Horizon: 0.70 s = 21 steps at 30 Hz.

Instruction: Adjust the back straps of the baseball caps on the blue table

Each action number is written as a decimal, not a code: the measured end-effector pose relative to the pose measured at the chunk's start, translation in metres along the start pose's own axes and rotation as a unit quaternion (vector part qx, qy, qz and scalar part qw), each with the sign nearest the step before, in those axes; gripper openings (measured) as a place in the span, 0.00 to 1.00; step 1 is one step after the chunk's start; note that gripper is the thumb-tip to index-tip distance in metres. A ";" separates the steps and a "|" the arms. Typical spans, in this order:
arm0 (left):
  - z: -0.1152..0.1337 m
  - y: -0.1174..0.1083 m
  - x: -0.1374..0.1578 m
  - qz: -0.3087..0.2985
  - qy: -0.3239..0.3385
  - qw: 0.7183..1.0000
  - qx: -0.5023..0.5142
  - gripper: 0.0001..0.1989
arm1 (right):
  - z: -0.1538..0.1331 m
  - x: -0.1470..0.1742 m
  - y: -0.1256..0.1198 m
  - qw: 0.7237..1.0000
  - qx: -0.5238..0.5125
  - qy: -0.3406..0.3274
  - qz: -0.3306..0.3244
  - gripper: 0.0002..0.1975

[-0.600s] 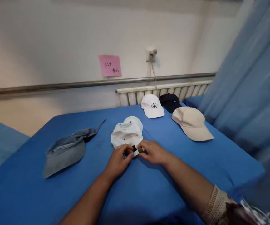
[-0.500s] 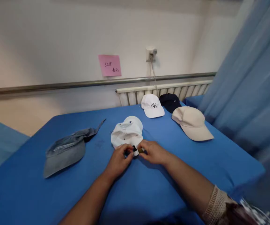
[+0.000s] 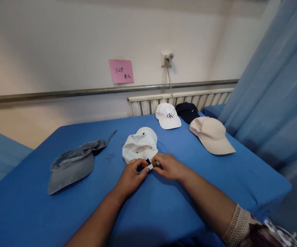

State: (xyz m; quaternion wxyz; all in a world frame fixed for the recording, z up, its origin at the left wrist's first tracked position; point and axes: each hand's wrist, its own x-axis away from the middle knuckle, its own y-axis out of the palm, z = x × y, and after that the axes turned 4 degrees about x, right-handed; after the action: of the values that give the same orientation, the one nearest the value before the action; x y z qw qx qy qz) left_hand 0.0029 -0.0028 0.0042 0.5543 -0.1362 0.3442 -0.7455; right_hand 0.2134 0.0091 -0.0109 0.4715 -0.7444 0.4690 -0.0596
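Note:
A white cap lies on the blue-covered table, its brim toward the wall and its back toward me. My left hand pinches the white strap at the cap's back, thumb and fingers closed. Just to its right, my right hand is closed on the strap's other end, by a brass-coloured buckle. The dark gap of the cap's back opening shows above the strap. My fingers partly hide the strap's ends.
To the left lies a grey cap with its strap end sticking up. A white cap with black letters, a dark navy cap and a beige cap sit at the back right. Behind are a radiator and a blue curtain.
More of the white strap now shows between my hands, and it runs straighter from my left thumb to the buckle. My left thumb has shifted slightly right. The caps have stayed in place.

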 end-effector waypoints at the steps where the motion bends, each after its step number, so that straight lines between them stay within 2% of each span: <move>1: 0.000 0.000 0.000 -0.003 0.003 1.000 -0.003 0.07 | 0.000 0.000 0.000 1.000 0.002 0.000 -0.001 0.07; 8: -0.002 0.003 -0.001 -0.015 0.022 1.000 0.005 0.07 | -0.001 0.000 0.006 1.000 0.022 -0.018 -0.009 0.06; 14: -0.007 0.011 -0.001 0.006 -0.007 1.000 0.012 0.05 | -0.001 -0.001 0.012 0.999 0.030 -0.020 -0.013 0.05; 17: -0.005 0.008 -0.001 0.013 -0.005 1.000 0.016 0.05 | 0.000 -0.001 0.011 0.999 0.029 -0.011 -0.004 0.06; 21: -0.002 -0.002 -0.001 0.010 0.009 0.999 -0.030 0.05 | 0.001 -0.001 0.007 1.000 0.020 -0.003 0.000 0.07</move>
State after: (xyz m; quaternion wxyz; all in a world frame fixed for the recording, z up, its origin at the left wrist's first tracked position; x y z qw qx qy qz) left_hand 0.0004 -0.0008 0.0039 0.5542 -0.1426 0.3722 -0.7308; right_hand 0.2089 0.0095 -0.0168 0.4876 -0.7348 0.4668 -0.0667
